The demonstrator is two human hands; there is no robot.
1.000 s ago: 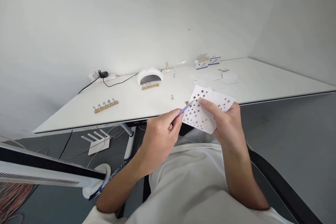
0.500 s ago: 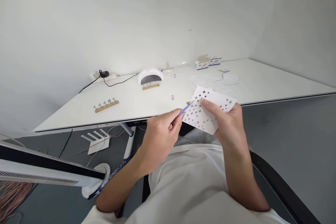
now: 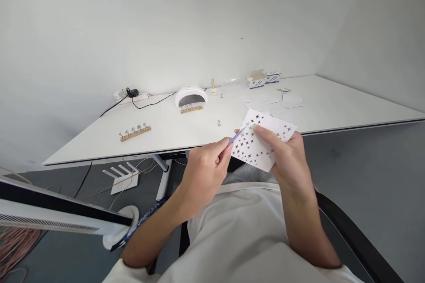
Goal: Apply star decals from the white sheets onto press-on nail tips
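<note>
Sheet (image 3: 257, 147) of star stickers, light and floppy, hangs just short of the table (image 3: 179, 130), pinched by its lower edge in my right hand (image 3: 288, 159), best held there, while my left hand (image 3: 202, 172) is closed on a thin tool (image 3: 236, 136) at its corner.

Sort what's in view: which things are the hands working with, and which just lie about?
In use: star sticker sheet in the right hand; thin blue tool in the left hand.
Lying about: white lamp; wooden strip; small boxes; loose sheets; power strip.
</note>
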